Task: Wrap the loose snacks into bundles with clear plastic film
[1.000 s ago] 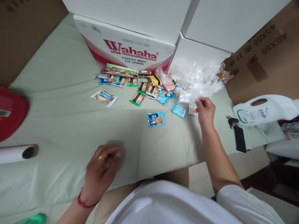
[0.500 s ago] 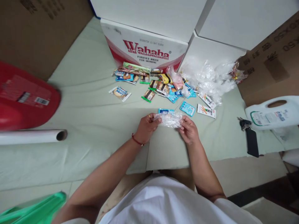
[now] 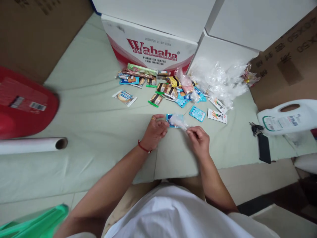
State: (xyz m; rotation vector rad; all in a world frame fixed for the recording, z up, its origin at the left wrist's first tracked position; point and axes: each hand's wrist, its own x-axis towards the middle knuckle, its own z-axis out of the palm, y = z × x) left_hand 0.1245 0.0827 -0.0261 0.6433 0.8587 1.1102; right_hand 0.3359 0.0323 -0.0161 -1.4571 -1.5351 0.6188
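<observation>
My right hand pinches one end of a crumpled clear plastic bag, which trails toward the left and looks blurred. My left hand, with a red cord at the wrist, has its fingers curled at the bag's other side; whether they grip anything is hidden. Beneath the bag lies a blue snack packet, partly covered. Just beyond the right hand are a light-blue packet and a white stick-snack packet. A white-and-blue biscuit packet rests farther left.
Several wrapped snacks are heaped before a Wahaha carton. A pile of clear plastic bags sits beside them. At right are a white jug, keys and a black phone; at left, a red container and white roll.
The clear plastic bag, stretched between both hands before, now hangs bunched from the right hand. The left fingers have curled in, and more of the blue packet beneath shows.
</observation>
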